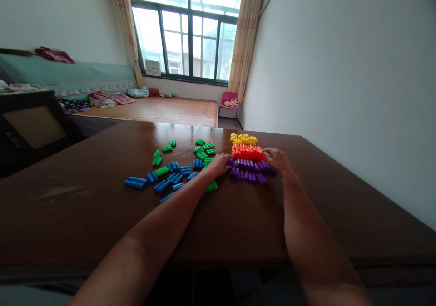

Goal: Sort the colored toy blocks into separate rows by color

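Left hand (220, 164) at left end of upper purple row (250, 164), fingers partly curled; right hand (278, 160) likewise at right end. Whether either grips: cannot tell. Opposed placement probably holds row together. Worktop (238, 233), left to right: blue pieces (136, 183), loosely scattered; green pieces (211, 151), partly mixed among blue, some just beside left hand; then purple, with lower purple row (247, 175) nearer person, orange pieces (248, 152) and yellow pieces (245, 138) beyond. Banding apparently by colour.

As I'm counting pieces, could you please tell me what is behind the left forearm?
Blue pieces and green pieces show along the edges of the left forearm; whatever it covers cannot be seen.
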Action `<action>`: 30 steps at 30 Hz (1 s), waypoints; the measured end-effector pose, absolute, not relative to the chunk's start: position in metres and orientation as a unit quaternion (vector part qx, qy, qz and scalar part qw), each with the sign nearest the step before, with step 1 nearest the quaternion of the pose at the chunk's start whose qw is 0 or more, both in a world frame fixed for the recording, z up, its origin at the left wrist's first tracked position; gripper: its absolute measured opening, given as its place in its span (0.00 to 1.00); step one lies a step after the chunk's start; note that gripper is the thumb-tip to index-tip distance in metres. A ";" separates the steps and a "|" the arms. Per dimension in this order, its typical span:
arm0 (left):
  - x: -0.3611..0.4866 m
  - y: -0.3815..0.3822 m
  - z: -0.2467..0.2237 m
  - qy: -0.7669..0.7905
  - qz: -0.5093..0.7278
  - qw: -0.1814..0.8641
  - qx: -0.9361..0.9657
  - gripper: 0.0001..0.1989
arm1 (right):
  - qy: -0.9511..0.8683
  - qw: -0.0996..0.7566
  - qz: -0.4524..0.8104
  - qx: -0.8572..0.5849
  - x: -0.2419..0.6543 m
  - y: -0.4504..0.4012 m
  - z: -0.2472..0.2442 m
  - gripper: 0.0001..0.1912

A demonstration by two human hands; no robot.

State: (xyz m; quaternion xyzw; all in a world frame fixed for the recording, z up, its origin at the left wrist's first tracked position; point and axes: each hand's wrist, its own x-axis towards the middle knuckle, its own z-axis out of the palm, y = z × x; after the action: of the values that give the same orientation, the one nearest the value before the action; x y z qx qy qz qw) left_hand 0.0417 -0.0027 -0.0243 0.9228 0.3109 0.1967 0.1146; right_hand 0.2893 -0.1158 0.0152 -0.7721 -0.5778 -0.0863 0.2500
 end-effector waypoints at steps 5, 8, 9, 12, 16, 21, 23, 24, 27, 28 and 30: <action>0.039 -0.003 -0.019 0.323 0.186 0.136 0.918 0.24 | -0.588 0.265 -0.076 -0.761 0.287 -0.116 0.011 0.14; 0.036 -0.004 -0.013 0.324 0.175 0.171 0.914 0.20 | -0.592 0.278 -0.080 -0.752 0.286 -0.116 0.011 0.14; 0.035 -0.004 -0.012 0.329 0.176 0.177 0.911 0.19 | -0.593 0.282 -0.081 -0.750 0.284 -0.116 0.012 0.14; 0.033 -0.004 -0.009 0.333 0.179 0.183 0.908 0.22 | -0.597 0.292 -0.084 -0.742 0.273 -0.116 0.012 0.15; 0.032 -0.004 -0.011 0.321 0.156 0.208 0.911 0.30 | -0.651 0.285 -0.090 -0.698 0.242 -0.110 0.011 0.17; 0.033 -0.005 -0.019 0.330 0.197 0.212 0.899 0.29 | -0.738 0.199 -0.049 -0.643 0.210 -0.091 0.006 0.20; 0.033 -0.005 -0.022 0.328 0.204 0.211 0.898 0.28 | -0.743 0.183 -0.026 -0.644 0.205 -0.083 0.002 0.21; 0.033 -0.005 -0.024 0.327 0.206 0.211 0.898 0.28 | -0.745 0.179 -0.017 -0.642 0.204 -0.080 -0.001 0.21; 0.033 -0.005 -0.026 0.327 0.218 0.216 0.894 0.26 | -0.752 0.182 0.002 -0.634 0.202 -0.074 -0.003 0.22; 0.033 -0.005 -0.026 0.326 0.222 0.219 0.893 0.26 | -0.752 0.191 0.005 -0.631 0.203 -0.075 -0.002 0.22; 0.033 -0.006 -0.026 0.327 0.226 0.222 0.890 0.26 | -0.740 0.228 0.001 -0.632 0.211 -0.079 0.006 0.21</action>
State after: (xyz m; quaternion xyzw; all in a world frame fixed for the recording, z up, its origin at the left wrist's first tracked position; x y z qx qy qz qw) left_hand 0.0329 -0.0056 -0.0261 0.8903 0.3270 0.2256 0.2225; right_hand 0.2110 -0.0791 0.0058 -0.6323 -0.7404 0.0015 0.2278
